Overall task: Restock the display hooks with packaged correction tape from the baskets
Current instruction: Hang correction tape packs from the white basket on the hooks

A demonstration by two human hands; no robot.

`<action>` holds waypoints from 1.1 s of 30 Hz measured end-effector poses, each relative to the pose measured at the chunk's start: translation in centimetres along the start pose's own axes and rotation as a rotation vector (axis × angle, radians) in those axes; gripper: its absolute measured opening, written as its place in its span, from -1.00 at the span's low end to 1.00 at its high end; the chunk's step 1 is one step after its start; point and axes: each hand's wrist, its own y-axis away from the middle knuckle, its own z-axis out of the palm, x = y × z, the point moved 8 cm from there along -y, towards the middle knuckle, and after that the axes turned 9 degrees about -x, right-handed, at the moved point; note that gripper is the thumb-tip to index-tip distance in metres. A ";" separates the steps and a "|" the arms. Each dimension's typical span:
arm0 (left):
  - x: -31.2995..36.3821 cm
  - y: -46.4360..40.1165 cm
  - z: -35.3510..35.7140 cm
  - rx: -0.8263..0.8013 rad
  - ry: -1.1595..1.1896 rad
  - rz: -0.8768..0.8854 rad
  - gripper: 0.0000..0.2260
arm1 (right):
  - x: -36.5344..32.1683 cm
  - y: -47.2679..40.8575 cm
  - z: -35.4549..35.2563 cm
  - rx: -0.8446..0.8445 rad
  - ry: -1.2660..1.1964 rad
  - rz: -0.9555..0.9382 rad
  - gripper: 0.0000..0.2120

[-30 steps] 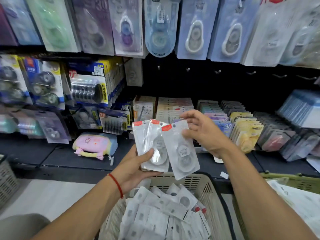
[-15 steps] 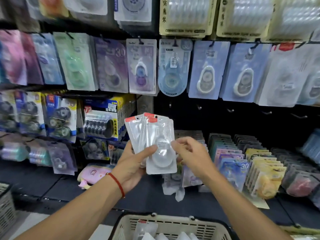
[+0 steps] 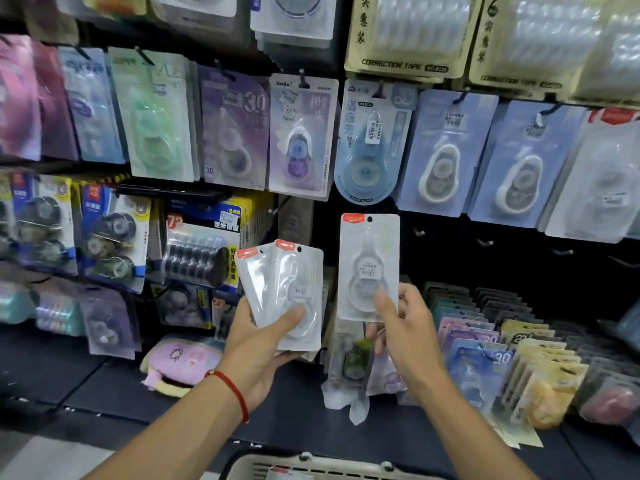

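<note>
Right hand (image 3: 407, 336) lifted one packet (image 3: 369, 265) off left hand's (image 3: 258, 348) gripped stack (image 3: 287, 292), dark shelf (image 3: 104, 386), pegboard hooks (image 3: 485, 242)

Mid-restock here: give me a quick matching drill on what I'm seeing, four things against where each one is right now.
Things:
1. single clear pack
2. fanned clear packs
3. pink plush case
4. basket

Places:
A. lying on the dark shelf, left of the left hand
B. bottom edge of the view, below both arms
C. pinched at its lower edge by the right hand, raised toward the bare hooks
D. gripped in the left hand, thumb across the front

Pairs: 1-C, 2-D, 3-A, 4-B
</note>
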 end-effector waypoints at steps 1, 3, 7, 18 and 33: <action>0.2 0.1 -0.2 0.014 -0.002 0.008 -0.40 | 0.0 -0.1 0.2 -0.002 0.003 0.007 -0.83; 0.7 0.2 -0.5 0.037 -0.004 0.032 -0.41 | -0.2 -0.3 0.4 0.004 0.013 0.005 -0.80; 1.8 0.5 -1.0 0.076 -0.007 0.078 -0.41 | -0.4 -0.3 0.6 0.053 -0.004 -0.025 -0.81; 1.6 0.6 -0.3 0.037 -0.013 0.083 -0.40 | 5.2 -0.8 2.6 -0.030 -0.215 0.389 -0.47; 0.1 0.8 1.3 -0.027 0.027 -0.018 -0.56 | 0.9 0.9 4.9 -0.186 -0.002 0.118 -0.85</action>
